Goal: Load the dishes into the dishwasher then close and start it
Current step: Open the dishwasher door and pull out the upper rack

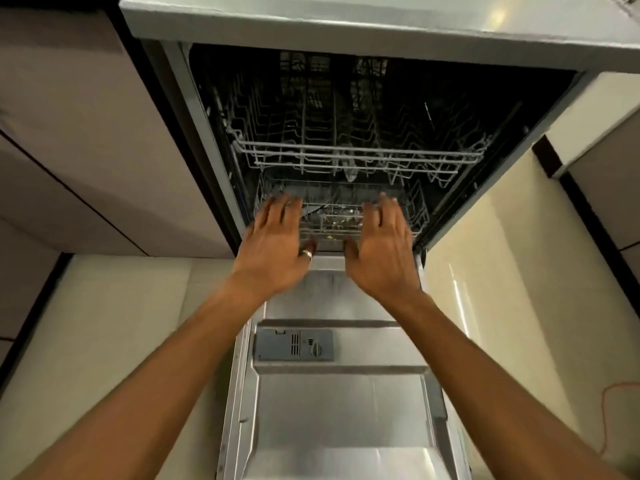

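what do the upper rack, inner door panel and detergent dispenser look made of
Upper rack: wire with a pale grey coating, probably plastic-coated metal. Door's inner panel: brushed, reflective sheet, likely stainless steel. Detergent dispenser: matte grey moulded plastic, seemingly.

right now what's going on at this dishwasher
A person leans over the dishwasher door, which is folded down fully open. The left hand and right hand both reach with straight fingers to the front of the lower rack, holding nothing. The upper rack looks empty. What lies in the lower rack is too dim to tell.
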`<state>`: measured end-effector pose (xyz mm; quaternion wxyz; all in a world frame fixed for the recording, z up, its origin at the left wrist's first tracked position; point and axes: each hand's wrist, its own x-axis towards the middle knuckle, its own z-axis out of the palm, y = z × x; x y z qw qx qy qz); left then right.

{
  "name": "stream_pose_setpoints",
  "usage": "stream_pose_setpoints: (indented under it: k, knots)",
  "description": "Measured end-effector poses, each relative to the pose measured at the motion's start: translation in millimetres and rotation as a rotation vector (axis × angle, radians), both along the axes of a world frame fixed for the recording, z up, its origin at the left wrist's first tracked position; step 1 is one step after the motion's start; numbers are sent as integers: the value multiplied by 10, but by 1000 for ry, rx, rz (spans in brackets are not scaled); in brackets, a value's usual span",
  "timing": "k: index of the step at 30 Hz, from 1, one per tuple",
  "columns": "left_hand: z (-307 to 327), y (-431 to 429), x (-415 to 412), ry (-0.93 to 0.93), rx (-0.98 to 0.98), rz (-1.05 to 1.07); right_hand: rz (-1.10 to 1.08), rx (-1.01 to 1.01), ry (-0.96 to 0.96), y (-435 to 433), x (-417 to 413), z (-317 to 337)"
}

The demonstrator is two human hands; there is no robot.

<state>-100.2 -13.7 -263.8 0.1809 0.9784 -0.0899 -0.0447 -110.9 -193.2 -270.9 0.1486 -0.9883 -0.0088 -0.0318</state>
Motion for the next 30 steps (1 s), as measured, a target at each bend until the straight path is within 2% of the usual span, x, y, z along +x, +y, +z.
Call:
stream_pose_setpoints:
  k: [6,8,10,12,13,16,22,26,30]
  knots:
    - [260,24,1016,-143,66,-43,60,-173,-31,127,1023,320]
    - [253,53,1303,-175,93,-72,66,-224,20,134,1330,320]
    - [168,101,1537,-138,134,-94,64,-272,127,133,1553,269]
    - [41,160,1664,-21,203,-121,65,-306,233,138,1648,188]
    - [-29,187,1694,21,226,-131,63,-313,251,140,1663,137]
    - [-124,216,1719,-7,227,-115,33,-311,197,153,1654,80]
    - [-3,191,1635,54,210,-104,9,-272,206,119,1540,164]
    - [-72,215,1306,23,193,-124,35,-220,154,42,1152,126]
    - [-86,165,851,74,203,-114,83,-246,175,-52,725,118]
